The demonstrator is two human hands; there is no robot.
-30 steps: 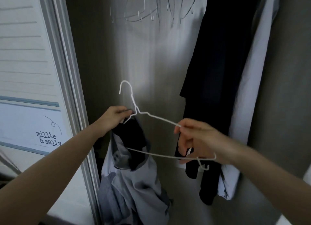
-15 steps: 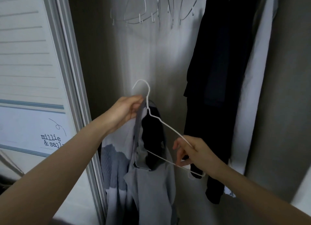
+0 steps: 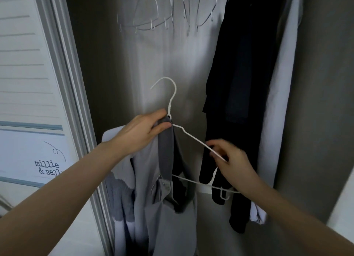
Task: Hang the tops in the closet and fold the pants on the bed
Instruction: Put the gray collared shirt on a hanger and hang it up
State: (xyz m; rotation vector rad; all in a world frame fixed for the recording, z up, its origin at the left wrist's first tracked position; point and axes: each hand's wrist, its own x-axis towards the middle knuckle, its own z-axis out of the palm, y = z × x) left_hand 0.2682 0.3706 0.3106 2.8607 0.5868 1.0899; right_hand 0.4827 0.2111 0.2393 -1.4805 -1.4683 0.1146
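Up close to the open closet, the left hand (image 3: 140, 133) gripped the dark grey collar of a light grey top (image 3: 153, 207), its fingers curled round the fabric just below the neck of a white wire hanger (image 3: 191, 138). The hanger's hook stood above that hand, pointing up and curling to the left. The right hand (image 3: 229, 163) pinched the hanger's right sloping arm between thumb and fingertips, with the lower bar and its small clip hook passing just under the wrist. The hanger was tilted, its right shoulder lower than the neck.

The top hung down from the left hand in loose folds, collar bunched against the hanger's neck; a zip and a snap showed near its middle. Part of the hanger's lower bar ran behind or through the cloth, though how far it was threaded in could not be told. The garment was held in the air in front of the closet's pale back wall (image 3: 153, 64).

Above, several empty white hangers (image 3: 159, 20) hung in a cluster at the top of the view. To the right, dark garments (image 3: 239, 73) hung long beside a pale garment (image 3: 283, 83), well apart from the left hand but just behind the right one. On the left stood the closet door frame (image 3: 63, 64) and a white panel with printed lettering (image 3: 47, 167).
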